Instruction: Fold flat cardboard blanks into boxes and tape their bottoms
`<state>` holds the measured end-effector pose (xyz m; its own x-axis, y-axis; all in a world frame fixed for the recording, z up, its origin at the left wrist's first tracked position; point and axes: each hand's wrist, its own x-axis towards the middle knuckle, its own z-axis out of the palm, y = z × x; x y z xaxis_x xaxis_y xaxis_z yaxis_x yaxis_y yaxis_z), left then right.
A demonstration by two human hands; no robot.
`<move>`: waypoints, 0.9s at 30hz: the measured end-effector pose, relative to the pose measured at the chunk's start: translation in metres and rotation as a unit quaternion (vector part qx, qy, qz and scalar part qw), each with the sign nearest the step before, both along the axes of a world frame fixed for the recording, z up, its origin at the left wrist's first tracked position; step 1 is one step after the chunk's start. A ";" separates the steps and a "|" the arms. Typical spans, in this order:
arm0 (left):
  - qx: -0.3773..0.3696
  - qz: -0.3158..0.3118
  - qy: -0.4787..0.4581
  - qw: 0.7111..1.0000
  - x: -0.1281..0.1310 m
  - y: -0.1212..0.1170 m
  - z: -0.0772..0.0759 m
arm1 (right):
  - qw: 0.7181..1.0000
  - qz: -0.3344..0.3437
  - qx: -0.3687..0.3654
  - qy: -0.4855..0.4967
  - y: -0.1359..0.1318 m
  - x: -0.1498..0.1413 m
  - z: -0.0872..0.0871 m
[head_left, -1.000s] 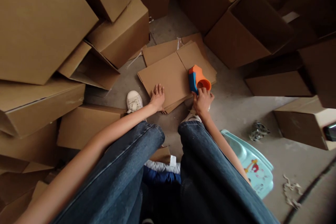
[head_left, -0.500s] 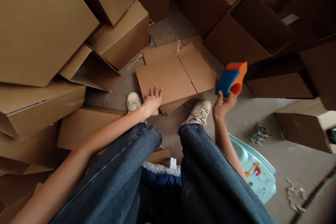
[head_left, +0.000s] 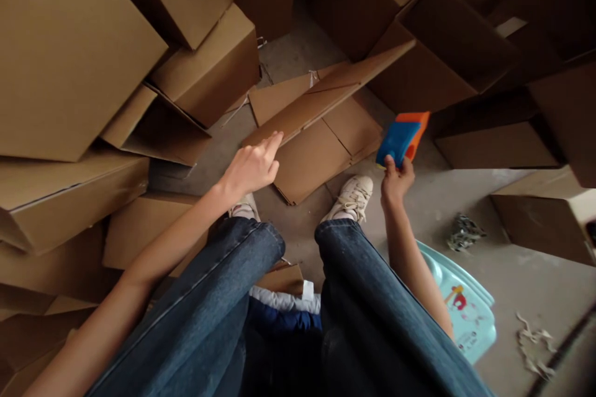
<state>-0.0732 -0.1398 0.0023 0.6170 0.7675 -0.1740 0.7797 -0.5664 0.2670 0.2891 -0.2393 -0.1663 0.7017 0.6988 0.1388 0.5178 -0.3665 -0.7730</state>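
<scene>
No text, number or brand was legible. The light-turquoise plastic article with rounded corners [head_left: 484, 324] bore small dark marks [head_left: 467, 343], possibly lettering, below a red-and-yellow printed figure [head_left: 459, 301]. The white rectangular tag [head_left: 308, 290] at the grey-and-navy fabric bundle [head_left: 284, 316] presented no readable characters.

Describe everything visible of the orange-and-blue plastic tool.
The orange-and-blue plastic tool looks smooth and hard. Its broad blue side faces the camera; the orange body shows behind, its opening mostly hidden. Tilted, its top leaning right, it appears held in the air, right of the brown cardboard sheets. Only the right hand touches it, gripping its lower end.
</scene>
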 end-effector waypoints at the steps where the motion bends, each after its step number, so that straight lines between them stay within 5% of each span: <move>1: 0.009 0.008 -0.012 1.000 0.000 0.004 0.008 | 1.000 0.006 -0.011 -0.006 0.003 -0.003 -0.001; 10: 0.092 0.108 -0.128 0.982 -0.001 0.008 0.064 | 0.973 0.151 -0.156 -0.072 0.036 -0.040 0.001; 18: 0.197 0.186 -0.180 0.946 -0.011 0.001 0.083 | 0.963 0.211 -0.158 -0.049 0.034 -0.058 -0.002; 23: 0.165 0.197 -0.197 0.946 -0.002 -0.020 0.089 | 0.967 0.215 -0.129 -0.046 0.030 -0.063 0.004; 27: 0.056 0.162 -0.204 0.964 0.014 -0.051 0.095 | 0.978 0.181 -0.089 -0.052 0.032 -0.072 0.031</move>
<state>-0.0589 -0.1904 0.0971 0.3417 0.9310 0.1287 0.7632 -0.3548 0.5401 0.2168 -0.2072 -0.1352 0.3917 0.9188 0.0500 0.7113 -0.2678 -0.6498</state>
